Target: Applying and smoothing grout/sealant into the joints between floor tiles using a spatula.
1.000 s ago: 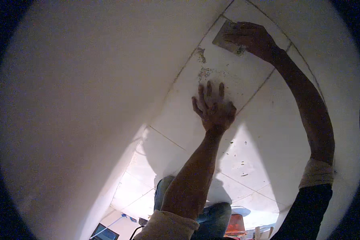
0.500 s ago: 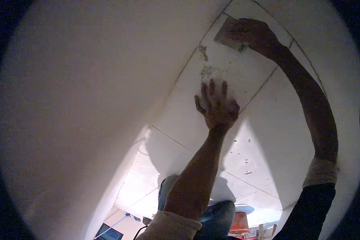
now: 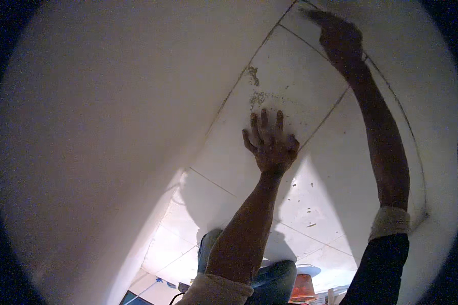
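Note:
My left hand (image 3: pixel 272 145) leans on a pale floor tile (image 3: pixel 300 76), its fingers spread and nothing held. Just beyond its fingertips are dark crumbs and smears of grit (image 3: pixel 258 96). Farther off, at the upper right, my right hand (image 3: pixel 343 40) is closed on a flat, squarish grey-brown piece (image 3: pixel 310 14), now dark and seen nearly edge-on. Motion blur and shadow hide whether it is a scraper or a pad. That hand is over the far tile, near the meeting of two dark joint lines.
A pale wall (image 3: pixel 102 127) rises along the left. Loose bits (image 3: pixel 310 211) lie on the brightly lit floor nearer me. By my knees (image 3: pixel 275 279) stands an orange-red tub (image 3: pixel 303 288) with a pale disc-like thing (image 3: pixel 309 269) behind it. A thin blue cord (image 3: pixel 150 287) shows at the lower left.
My right hand has moved up and to the right with the flat piece, from the middle tile past the cross joint. My left hand stays pressed on the tile.

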